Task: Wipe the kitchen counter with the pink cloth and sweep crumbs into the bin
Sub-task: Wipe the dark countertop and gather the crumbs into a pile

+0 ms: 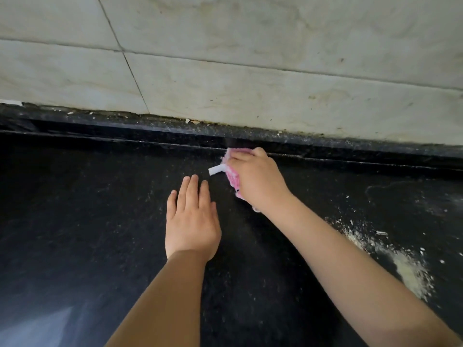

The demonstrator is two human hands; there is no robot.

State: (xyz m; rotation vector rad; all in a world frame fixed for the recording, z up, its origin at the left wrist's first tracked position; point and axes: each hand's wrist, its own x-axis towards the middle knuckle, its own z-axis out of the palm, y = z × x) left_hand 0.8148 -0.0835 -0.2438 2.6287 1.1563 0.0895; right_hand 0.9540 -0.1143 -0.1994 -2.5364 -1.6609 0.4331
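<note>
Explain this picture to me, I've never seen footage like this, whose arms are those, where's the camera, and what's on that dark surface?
No machine here: the arms belong to a person wearing a camera on their head, so you look down at their own hands. The dark surface is a black kitchen counter against a pale tiled wall. The right hand grips a pink cloth with a white tag, near the back edge. The left hand lies flat and open on the counter, holding nothing. Pale crumbs are scattered to the right. No bin is in view.
</note>
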